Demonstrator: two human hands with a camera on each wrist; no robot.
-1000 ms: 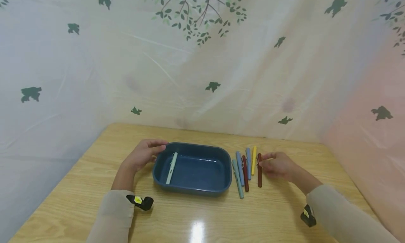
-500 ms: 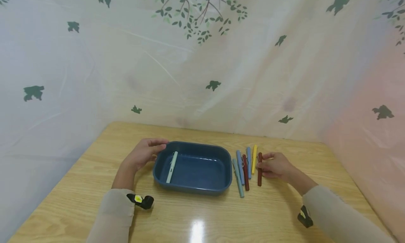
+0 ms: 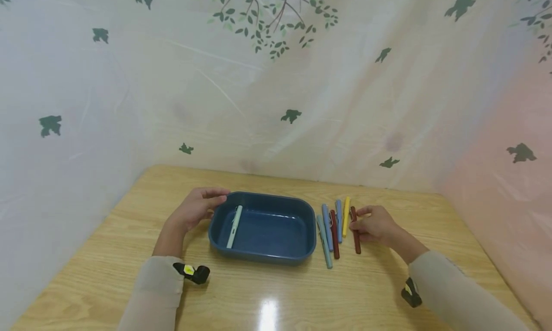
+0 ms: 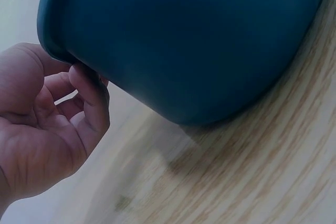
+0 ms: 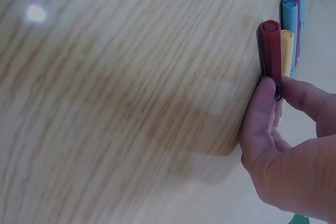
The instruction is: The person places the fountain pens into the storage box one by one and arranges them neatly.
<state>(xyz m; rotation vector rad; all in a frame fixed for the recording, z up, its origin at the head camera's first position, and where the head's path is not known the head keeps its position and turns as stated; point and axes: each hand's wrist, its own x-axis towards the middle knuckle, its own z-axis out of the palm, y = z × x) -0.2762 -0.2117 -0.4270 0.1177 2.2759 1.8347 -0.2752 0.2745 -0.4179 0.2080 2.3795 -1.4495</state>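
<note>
A dark blue rectangular dish (image 3: 276, 233) stands on the table with one pale green pen (image 3: 234, 227) lying inside its left end. At the dish's far left corner, my left hand (image 3: 196, 210) holds the rim, fingers curled against its outer side in the left wrist view. To the right of the dish, my right hand (image 3: 379, 227) pinches a dark red pen (image 5: 271, 51) between thumb and fingers. Beside that pen lie a yellow pen (image 3: 346, 217), two blue pens (image 3: 339, 221), another dark red pen (image 3: 335, 236) and a grey-green pen (image 3: 325, 242).
The wooden table (image 3: 327, 300) runs back to a pale curtain (image 3: 241, 106) printed with leaves and birds. Black wrist cameras sit on both sleeves. Between the dish's right end and the nearest pen there is only a narrow gap.
The dark red pen in my right hand has tilted slightly, its near end swinging right. My right hand has shifted a little to the left. My left hand and the dish stay put.
</note>
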